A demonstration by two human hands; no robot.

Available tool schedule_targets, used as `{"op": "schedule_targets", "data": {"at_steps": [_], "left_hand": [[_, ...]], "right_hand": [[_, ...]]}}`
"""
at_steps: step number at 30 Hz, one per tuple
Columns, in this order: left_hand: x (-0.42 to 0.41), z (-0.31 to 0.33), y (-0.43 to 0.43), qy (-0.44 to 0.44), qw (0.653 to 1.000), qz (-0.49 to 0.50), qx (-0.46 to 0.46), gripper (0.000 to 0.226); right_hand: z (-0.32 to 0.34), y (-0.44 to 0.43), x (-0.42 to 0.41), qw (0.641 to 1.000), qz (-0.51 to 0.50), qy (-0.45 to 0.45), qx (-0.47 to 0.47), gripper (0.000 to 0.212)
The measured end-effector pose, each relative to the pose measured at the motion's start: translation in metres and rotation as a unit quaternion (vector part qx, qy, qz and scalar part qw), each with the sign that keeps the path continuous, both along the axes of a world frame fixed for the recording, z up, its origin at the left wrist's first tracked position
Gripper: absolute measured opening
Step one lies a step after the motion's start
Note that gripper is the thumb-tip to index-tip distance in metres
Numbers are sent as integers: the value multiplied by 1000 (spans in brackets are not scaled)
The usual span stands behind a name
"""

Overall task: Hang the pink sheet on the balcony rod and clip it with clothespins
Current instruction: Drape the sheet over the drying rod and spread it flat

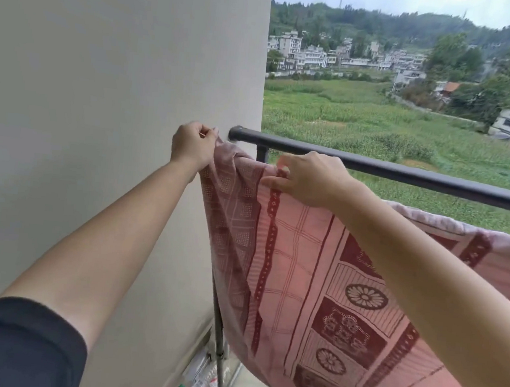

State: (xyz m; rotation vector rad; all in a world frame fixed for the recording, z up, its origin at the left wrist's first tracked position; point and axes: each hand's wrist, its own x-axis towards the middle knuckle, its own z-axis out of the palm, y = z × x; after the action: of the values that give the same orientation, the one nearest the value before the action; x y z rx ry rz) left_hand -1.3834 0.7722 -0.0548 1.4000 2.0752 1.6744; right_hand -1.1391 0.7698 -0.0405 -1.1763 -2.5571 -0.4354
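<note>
Pinching the top corner of the pink sheet (316, 291), the left hand (191, 146) held it up beside the beige wall (102, 87), just short of the dark balcony rod (403, 174). And there was the right hand (307, 178), fingers closed on the sheet's upper edge a little further along, right in front of the rod. The cloth hung down from both grips, its far end trailing off to the right below the rail.
</note>
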Motion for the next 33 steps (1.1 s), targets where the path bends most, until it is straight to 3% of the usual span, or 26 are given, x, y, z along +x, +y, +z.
{"op": "schedule_targets", "data": {"at_steps": [2, 7, 11, 14, 17, 20, 22, 27, 31, 33], "left_hand": [[12, 7, 5, 14, 1000, -2, 7, 23], [34, 2, 7, 136, 988, 57, -35, 25], [50, 3, -1, 155, 986, 66, -18, 23], [57, 10, -7, 38, 999, 5, 18, 22], [70, 15, -25, -135, 975, -171, 42, 23], [75, 16, -40, -193, 930, -310, 34, 11], [75, 16, -46, -192, 916, -349, 36, 10], [69, 4, -46, -151, 936, -317, 16, 10], [48, -16, -38, -75, 986, -134, 59, 18], [31, -31, -37, -103, 988, -71, 91, 21]], "right_hand": [[-2, -2, 15, 1000, 14, 2, -15, 59], [2, -5, 59, 993, -67, 33, -94, 81], [-10, -14, 67, 992, -102, 59, 37, 82], [-13, -17, 66, 988, -93, 110, 62, 69], [-8, -13, 55, 988, -37, 152, -1, 59], [-6, -11, 39, 991, -4, 135, -14, 47], [-4, -11, 32, 991, -13, 128, -41, 41], [-6, -16, 32, 978, -60, 198, 7, 39], [-9, -25, 45, 981, -53, 185, 1, 42], [-11, -29, 55, 986, -92, 137, -4, 57]]}}
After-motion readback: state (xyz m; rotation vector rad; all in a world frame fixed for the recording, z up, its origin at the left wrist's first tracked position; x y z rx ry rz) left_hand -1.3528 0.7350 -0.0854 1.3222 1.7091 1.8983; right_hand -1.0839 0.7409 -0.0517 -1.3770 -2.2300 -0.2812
